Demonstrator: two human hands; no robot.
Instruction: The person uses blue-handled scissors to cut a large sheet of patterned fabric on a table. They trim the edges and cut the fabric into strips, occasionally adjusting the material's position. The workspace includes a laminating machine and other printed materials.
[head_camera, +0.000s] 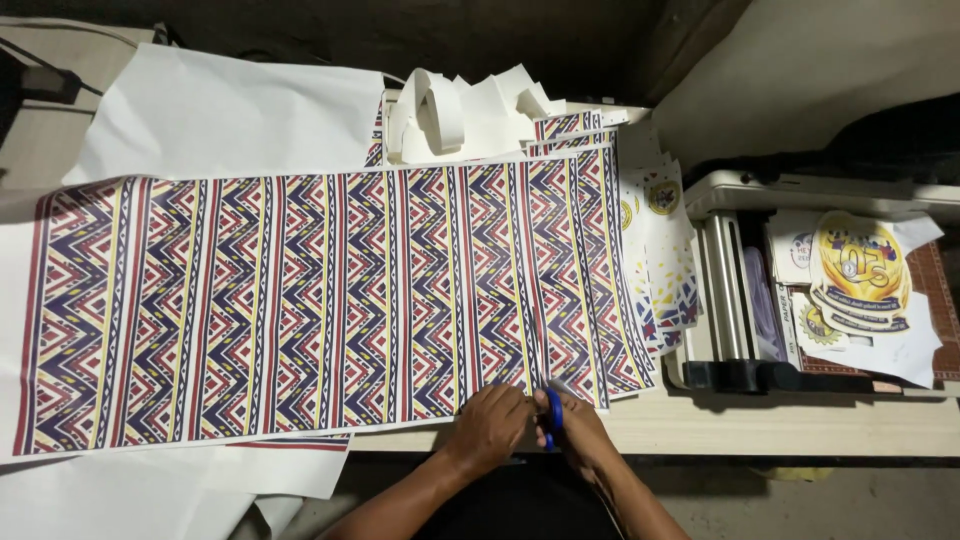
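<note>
Patterned sheet (300, 300): a long printed paper lying flat on the table (780, 425), covered in vertical bands of zigzag chevrons in navy, red and yellow on white; its near edge meets the table's front edge.
Left hand (492, 425): rests palm-down on the sheet's lower edge, fingers curled and pressing the paper.
Right hand (578, 432): closed around the blue-handled scissors (553, 415), just beside the left hand; the blades point into the sheet between two bands.
Further sheets (640, 290): same pattern, stacked under the right end.
Paper offcuts (470, 115): white strips, curled and heaped at the far edge.
Laminator-like machine (735, 290): at the right, with a metal roller.
Tray beside machine (935, 270): holds cut-out round emblem prints (860, 270) in yellow and blue, overlapping.
</note>
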